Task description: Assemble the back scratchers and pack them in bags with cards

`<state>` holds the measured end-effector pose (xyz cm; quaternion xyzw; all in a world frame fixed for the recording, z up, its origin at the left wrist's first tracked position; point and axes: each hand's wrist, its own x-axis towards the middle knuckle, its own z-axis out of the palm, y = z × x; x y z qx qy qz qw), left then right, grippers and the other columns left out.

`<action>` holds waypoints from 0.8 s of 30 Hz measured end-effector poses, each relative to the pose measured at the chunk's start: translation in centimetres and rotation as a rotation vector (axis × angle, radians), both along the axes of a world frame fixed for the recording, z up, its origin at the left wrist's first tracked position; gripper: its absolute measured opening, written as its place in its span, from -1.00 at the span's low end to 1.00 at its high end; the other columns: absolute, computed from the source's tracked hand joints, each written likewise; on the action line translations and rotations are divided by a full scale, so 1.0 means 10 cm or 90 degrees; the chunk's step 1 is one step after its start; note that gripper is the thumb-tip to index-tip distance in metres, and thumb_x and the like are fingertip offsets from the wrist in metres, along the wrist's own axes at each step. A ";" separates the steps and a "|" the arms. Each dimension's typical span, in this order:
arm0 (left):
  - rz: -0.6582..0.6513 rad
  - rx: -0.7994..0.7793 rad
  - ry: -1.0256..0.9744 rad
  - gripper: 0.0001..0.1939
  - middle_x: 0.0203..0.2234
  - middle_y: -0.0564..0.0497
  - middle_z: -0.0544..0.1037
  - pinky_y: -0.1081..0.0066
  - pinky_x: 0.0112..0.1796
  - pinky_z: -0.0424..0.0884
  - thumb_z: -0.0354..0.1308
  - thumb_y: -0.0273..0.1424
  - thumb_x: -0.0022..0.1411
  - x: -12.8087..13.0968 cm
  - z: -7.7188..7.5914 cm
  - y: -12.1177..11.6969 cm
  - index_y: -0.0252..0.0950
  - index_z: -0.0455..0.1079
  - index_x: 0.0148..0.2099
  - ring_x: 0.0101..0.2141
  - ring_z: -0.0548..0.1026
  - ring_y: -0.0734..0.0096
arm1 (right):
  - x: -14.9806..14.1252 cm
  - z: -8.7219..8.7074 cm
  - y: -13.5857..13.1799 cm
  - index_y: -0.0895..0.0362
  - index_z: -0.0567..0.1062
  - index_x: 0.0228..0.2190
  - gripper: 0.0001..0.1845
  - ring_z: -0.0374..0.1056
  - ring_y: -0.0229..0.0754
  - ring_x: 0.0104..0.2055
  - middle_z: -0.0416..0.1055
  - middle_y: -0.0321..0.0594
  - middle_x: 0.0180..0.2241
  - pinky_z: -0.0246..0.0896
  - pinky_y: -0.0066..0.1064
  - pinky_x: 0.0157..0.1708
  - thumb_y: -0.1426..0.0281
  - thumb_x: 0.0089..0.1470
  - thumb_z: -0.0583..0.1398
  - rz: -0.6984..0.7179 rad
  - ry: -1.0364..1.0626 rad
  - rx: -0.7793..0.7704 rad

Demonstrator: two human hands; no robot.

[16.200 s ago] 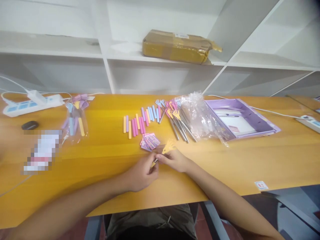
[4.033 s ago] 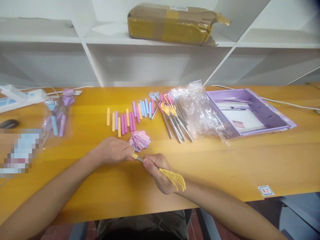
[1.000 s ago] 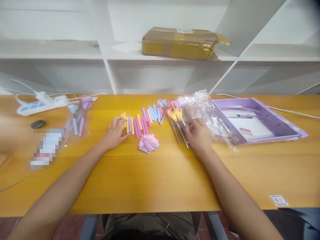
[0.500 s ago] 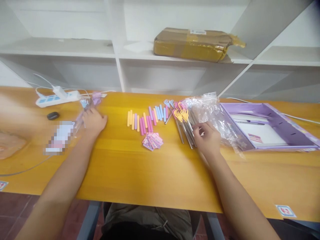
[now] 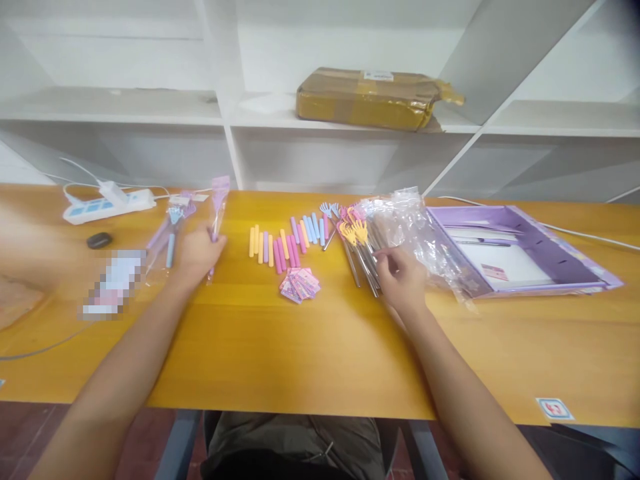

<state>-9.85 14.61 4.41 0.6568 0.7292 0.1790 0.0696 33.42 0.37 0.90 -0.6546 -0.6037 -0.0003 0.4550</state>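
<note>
My left hand (image 5: 197, 257) is closed on a clear plastic sleeve with a purple header (image 5: 217, 207), lifted off the yellow table (image 5: 320, 347). Beside it lie packed sleeves holding blue and purple claw-headed sticks (image 5: 167, 233). My right hand (image 5: 400, 277) rests at the pile of metal rods with yellow and pink claw heads (image 5: 357, 243), fingers curled around a rod. A row of pastel handle tubes (image 5: 285, 240) lies between my hands. Small pink cards (image 5: 299, 285) sit in front of it.
A crumpled clear bag (image 5: 415, 230) and an open purple box (image 5: 520, 250) sit at the right. A white power strip (image 5: 107, 203), a dark small object (image 5: 99, 240) and a blurred card (image 5: 113, 283) are at the left. White shelves behind hold a brown parcel (image 5: 370, 99).
My left hand moved from the handle tubes to the left pile and picked up a plastic sleeve. My right hand stayed at the metal rods.
</note>
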 end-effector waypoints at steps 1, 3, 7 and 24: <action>-0.035 0.009 -0.017 -0.75 -0.33 -0.11 0.61 0.20 -0.22 0.46 0.15 -0.27 0.32 0.13 0.00 -0.12 -0.24 0.41 0.00 -0.26 0.61 0.01 | -0.06 0.01 -0.02 0.08 0.62 -0.23 -0.73 0.37 -0.15 -0.38 0.52 -0.18 -0.34 0.29 -0.28 -0.31 0.26 0.35 0.14 0.047 0.029 -0.013; -0.174 -0.046 -0.081 -0.80 -0.40 0.01 0.56 0.27 -0.29 0.41 0.13 -0.30 0.33 0.41 -0.05 -0.43 -0.18 0.37 -0.01 -0.36 0.57 0.14 | -0.21 0.01 -0.08 0.05 0.57 -0.05 -0.71 0.38 -0.17 -0.37 0.52 -0.19 -0.28 0.32 -0.31 -0.36 0.17 0.37 0.18 0.189 0.121 -0.061; -0.496 -0.164 -0.115 -0.79 -0.40 0.01 0.50 0.29 -0.33 0.30 0.17 -0.31 0.32 0.85 -0.18 -1.11 -0.13 0.35 -0.01 -0.39 0.51 0.15 | -0.60 -0.02 -0.22 -0.05 0.33 0.25 -0.29 0.32 -0.27 -0.48 0.49 -0.27 -0.24 0.29 -0.41 -0.55 -0.05 0.22 0.36 0.445 0.408 -0.188; -0.620 -0.762 -0.782 -0.30 -0.66 0.14 0.54 0.58 -0.72 0.15 0.18 -0.11 0.51 0.94 -0.34 -1.12 -0.32 0.01 0.46 -0.78 0.38 0.43 | -0.77 -0.06 -0.24 0.02 0.45 0.05 -0.56 0.48 -0.21 -0.38 0.54 -0.20 -0.19 0.52 -0.34 -0.45 0.18 0.22 0.39 0.300 0.210 -0.101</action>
